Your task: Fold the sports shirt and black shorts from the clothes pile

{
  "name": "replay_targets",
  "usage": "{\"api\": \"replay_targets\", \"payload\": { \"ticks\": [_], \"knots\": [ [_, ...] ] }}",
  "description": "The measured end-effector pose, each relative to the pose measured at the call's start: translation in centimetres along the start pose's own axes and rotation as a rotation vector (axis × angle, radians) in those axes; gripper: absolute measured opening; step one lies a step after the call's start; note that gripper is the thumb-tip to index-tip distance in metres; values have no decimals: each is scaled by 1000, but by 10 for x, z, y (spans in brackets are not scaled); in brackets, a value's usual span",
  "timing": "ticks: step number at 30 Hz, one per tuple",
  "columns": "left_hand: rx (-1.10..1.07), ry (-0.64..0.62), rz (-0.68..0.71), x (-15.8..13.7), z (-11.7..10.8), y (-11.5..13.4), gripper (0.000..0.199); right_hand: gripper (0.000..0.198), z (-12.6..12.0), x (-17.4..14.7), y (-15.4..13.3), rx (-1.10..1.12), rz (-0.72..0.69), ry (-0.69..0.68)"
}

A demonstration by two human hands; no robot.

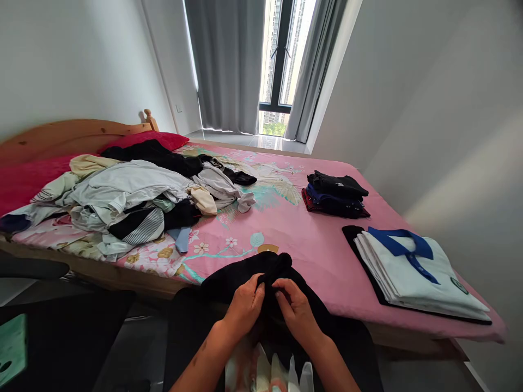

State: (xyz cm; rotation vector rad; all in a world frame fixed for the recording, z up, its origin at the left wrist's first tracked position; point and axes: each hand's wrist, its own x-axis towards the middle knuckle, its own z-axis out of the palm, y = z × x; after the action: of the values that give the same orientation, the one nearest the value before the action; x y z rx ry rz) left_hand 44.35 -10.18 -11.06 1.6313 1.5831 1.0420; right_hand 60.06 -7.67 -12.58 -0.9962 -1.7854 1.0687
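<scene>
A black garment (231, 276) lies bunched over the front edge of the bed and hangs down toward my lap. Its exact kind cannot be made out. My left hand (245, 306) pinches a gathered fold of it between thumb and fingers. Close beside, my right hand (296, 307) has its thumb and fingers closed on the same cloth, with a small gap between the two hands. Past my fingertips, a rolled or twisted part of the garment (281, 261) sticks up on the pink sheet.
A loose heap of clothes (134, 185) covers the bed's left side, near red pillows (171, 140). Folded dark clothes (337, 188) are stacked at the right, with folded white shirts with blue collars (420, 272) nearer me. A green phone-like object (14, 345) is at lower left.
</scene>
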Motion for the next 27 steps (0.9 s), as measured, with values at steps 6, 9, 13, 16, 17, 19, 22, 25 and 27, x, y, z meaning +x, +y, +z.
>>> {"api": "replay_targets", "payload": {
  "ticks": [6,9,13,16,17,19,22,25,27],
  "knots": [
    [105,-19,2,-2,0,2,35,19,-1,-1,-5,4,5,30],
    [152,-63,42,-5,0,3,36,19,0,-3,-5,24,12,57],
    [216,-66,73,-7,0,5,44,20,4,-6,-5,150,98,94],
    [200,-31,52,-6,3,5,36,26,8,-8,-4,443,289,197],
    [201,-27,55,-7,5,4,35,28,9,-8,-3,545,363,252],
    [234,-18,82,-8,10,2,38,32,9,-8,1,694,491,321],
    [332,13,141,-15,22,-1,52,39,2,-5,8,778,650,265],
    [440,28,201,-24,37,-1,64,38,-8,-1,13,730,764,186],
    [491,12,257,-30,47,0,66,34,-14,2,14,667,786,138]
  ]
}}
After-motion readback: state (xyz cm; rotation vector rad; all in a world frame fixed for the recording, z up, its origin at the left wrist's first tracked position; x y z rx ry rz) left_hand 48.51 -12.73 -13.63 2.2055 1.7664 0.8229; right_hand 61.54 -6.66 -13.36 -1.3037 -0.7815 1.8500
